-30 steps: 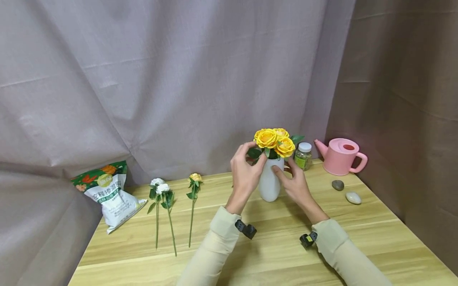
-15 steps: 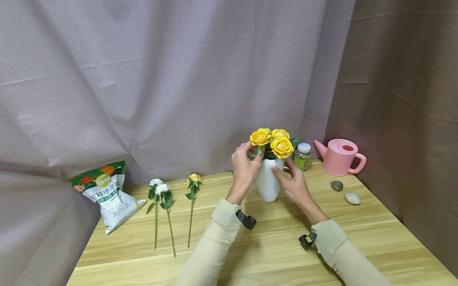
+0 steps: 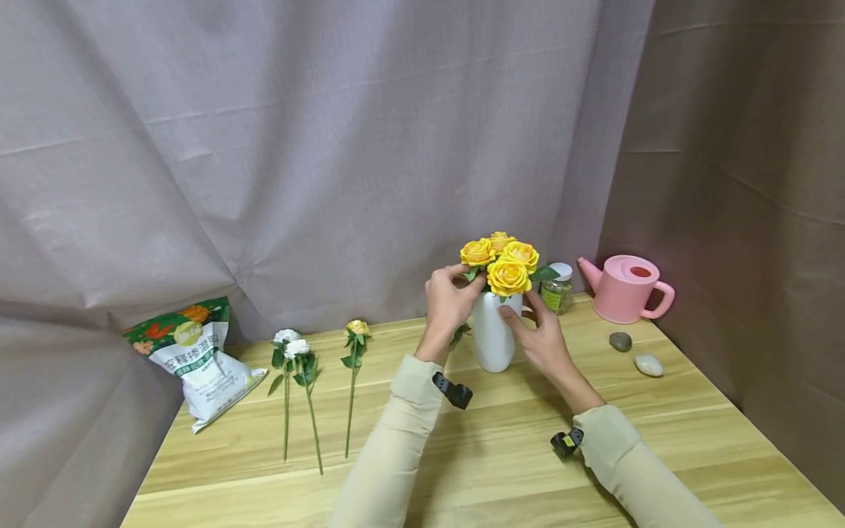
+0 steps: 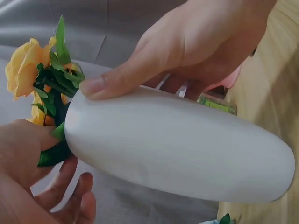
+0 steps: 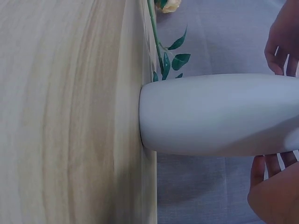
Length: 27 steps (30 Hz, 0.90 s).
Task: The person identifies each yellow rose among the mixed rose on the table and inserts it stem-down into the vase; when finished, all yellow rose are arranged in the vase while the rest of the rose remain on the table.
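A white vase [image 3: 495, 337] stands upright on the table, holding several yellow roses [image 3: 508, 277]. My right hand [image 3: 544, 337] grips the vase near its rim; in the left wrist view its thumb [image 4: 96, 87] lies along the near side just below the mouth. My left hand [image 3: 452, 301] is at the left of the mouth, its thumb and fingers pinching the green stem and leaves [image 4: 57, 151] of a rose there. Several of its other fingers hang loosely curled below. The stems inside the vase are hidden.
Left on the table [image 3: 502, 469] lie white roses [image 3: 297, 347], a yellow rose [image 3: 357, 328] and a printed bag [image 3: 211, 374]. A leafy sprig [image 3: 460, 334] shows beside the vase. To the right are a lidded jar [image 3: 557, 293], pink watering can [image 3: 627, 290], dark stone [image 3: 620, 341] and pale stone [image 3: 649, 365].
The yellow roses have shifted in the vase: the front bloom sits further left, another shows behind, and the right leaf hangs lower. My right hand has kept its hold on the vase.
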### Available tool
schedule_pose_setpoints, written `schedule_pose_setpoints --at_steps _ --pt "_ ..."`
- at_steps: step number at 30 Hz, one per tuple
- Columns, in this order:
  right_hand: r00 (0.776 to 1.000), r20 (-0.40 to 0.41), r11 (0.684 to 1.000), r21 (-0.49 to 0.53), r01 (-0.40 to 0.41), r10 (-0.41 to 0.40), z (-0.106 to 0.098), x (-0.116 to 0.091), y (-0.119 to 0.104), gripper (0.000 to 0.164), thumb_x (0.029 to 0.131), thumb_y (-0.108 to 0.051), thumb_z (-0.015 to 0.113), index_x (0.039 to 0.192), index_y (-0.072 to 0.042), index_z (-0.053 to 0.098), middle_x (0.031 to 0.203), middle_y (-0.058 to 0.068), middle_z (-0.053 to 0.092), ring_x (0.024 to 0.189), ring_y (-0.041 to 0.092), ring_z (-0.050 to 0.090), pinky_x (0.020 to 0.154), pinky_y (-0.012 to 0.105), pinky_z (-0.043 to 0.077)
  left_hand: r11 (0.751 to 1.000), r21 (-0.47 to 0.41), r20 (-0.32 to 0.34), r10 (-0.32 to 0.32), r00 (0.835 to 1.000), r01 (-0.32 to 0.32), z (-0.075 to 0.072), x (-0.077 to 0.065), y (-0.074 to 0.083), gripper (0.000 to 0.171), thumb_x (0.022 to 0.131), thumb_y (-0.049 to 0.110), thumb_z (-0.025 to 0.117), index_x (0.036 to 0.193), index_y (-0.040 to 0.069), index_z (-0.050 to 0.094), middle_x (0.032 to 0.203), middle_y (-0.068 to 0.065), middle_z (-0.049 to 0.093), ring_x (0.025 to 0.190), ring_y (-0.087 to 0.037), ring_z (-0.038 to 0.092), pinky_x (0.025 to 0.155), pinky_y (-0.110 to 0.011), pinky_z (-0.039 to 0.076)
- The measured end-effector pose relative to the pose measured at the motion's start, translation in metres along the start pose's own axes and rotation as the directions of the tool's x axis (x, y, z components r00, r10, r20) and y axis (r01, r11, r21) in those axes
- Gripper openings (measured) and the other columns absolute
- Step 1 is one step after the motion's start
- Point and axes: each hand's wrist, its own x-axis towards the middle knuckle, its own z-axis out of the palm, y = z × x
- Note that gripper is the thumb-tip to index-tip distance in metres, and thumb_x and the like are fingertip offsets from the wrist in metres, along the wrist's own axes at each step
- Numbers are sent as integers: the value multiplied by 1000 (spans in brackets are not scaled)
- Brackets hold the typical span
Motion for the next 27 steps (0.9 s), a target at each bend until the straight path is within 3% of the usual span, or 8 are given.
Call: schedule_pose_setpoints --at_steps 5,9,13,16,18,22,27 --pt "1000 -2 1000 -9 -3 3 0 -1 2 47 98 -21 66 141 -8 52 127 14 63 116 13 57 100 31 48 997 -72 54 10 998 -6 -6 -5 -8 23 89 36 77 108 23 78 99 4 75 81 -9 67 65 -25 58" --pt "1000 4 1000 3 -13 13 -1 0 4 46 98 -21 67 141 -11 53 127 11 62 116 11 56 100 30 48 993 -90 67 88 994 -81 -18 -10 -16 23 92 32 74 114 24 75 104 2 76 87 -12 72 78 -26 61" --pt "1000 7 1000 6 -17 17 -1 1 3 49 98 -22 67 143 -12 51 131 12 62 119 17 55 101 32 48 982 -91 55 170 984 -164 -37 -15 -27 24 95 33 70 116 22 73 101 2 76 93 -12 72 85 -28 60" --pt "1000 8 1000 -1 -23 23 -1 1 2 50 99 -24 66 144 -13 50 133 12 61 120 18 54 102 36 47 982 -58 30 182 983 -180 -57 -19 -41 22 97 34 68 115 22 74 102 5 76 94 -10 72 85 -28 60" --pt "999 11 1000 -4 -30 30 -1 1 2 50 99 -24 66 144 -13 50 133 12 61 121 19 54 103 39 47 986 -18 11 165 986 -165 -71 -23 -54 21 98 34 66 113 21 74 101 5 76 94 -10 72 85 -29 60" --pt "999 22 999 3 -42 42 -2 0 2 50 99 -25 65 145 -13 49 133 12 60 122 21 53 104 41 47 994 82 -49 75 996 -71 -100 -31 -86 18 98 31 66 109 20 75 97 4 77 90 -11 72 84 -30 61" --pt "999 26 999 1 -39 39 -1 0 3 51 99 -27 65 146 -13 48 134 12 60 123 23 53 103 40 46 980 187 -107 -43 993 63 -130 -40 -122 12 97 19 67 103 16 77 93 -3 77 82 -16 70 76 -32 59"
